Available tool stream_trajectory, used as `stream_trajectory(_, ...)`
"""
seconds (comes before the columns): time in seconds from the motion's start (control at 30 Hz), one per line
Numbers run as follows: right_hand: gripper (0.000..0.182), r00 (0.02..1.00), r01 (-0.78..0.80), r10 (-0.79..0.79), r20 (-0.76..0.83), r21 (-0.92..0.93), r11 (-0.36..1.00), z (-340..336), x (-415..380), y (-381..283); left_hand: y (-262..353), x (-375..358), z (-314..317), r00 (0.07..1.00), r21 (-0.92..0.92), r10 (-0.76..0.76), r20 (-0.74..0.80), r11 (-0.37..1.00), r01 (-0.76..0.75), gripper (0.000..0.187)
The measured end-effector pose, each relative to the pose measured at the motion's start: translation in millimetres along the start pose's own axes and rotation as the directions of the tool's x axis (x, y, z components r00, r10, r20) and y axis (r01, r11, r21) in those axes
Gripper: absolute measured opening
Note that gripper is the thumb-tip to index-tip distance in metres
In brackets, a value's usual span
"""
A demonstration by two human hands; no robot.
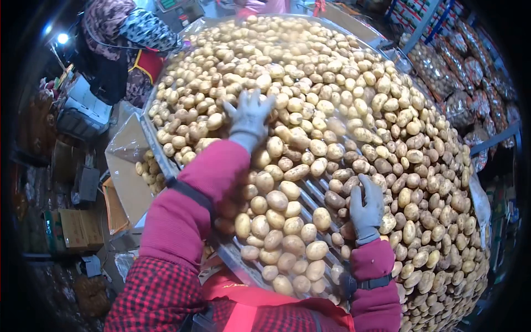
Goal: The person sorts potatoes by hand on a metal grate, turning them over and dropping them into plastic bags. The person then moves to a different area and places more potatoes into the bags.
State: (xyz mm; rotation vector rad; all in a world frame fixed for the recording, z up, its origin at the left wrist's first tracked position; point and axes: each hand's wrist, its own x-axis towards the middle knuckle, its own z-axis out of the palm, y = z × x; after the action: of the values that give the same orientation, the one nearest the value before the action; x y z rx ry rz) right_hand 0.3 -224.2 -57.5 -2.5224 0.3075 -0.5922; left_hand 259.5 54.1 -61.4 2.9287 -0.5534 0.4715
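Left hand point(250, 115) atop potatoes point(277, 200) inside edge point(156, 143), right hand point(366, 210) near bare bars point(316, 191).

Grey gloves covered the left hand point(250, 116) and the right hand point(366, 210). The sleeves point(215, 169) behind them were magenta, the left one changing to a red-and-black check farther from the hand. Potatoes point(293, 243) around both hands were pale yellow and tan, many browner near the right. Below the hands, the apron point(260, 296) was red. Beyond the left hand, a co-worker point(141, 27) wore mottled patterns, pinkish-brown and blue-grey.
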Motion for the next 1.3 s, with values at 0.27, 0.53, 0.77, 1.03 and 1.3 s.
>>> stream_trajectory(0.27,0.037,0.998,-0.054,0.051,0.027,0.095,0.994,-9.5,-4.4,-7.4,-38.5,98.1,32.8,1.000,0.264,-0.009,-0.003,0.965,0.010,0.056)
stream_trajectory(0.53,0.038,0.996,-0.090,0.088,0.033,0.052,0.995,-8.7,2.1,-13.6,-115.6,157.2,74.9,0.992,0.168,-0.120,-0.028,0.978,0.123,0.051)
stream_trajectory(0.77,0.039,0.999,-0.039,0.038,0.021,0.015,0.999,-5.5,0.8,-9.7,-74.6,183.0,62.2,0.976,-0.188,0.135,-0.172,0.968,-0.167,0.067)
stream_trajectory(1.03,0.038,0.997,-0.074,0.074,0.026,-0.003,0.997,-0.9,4.3,-11.4,-21.1,226.8,80.6,0.972,-0.025,-0.019,0.235,0.999,0.026,0.064)
stream_trajectory(1.3,0.035,0.998,-0.054,0.054,-0.012,0.007,0.999,-0.4,2.6,-9.1,-23.1,174.4,39.3,0.985,-0.860,-0.013,0.173,0.485,0.157,0.056)
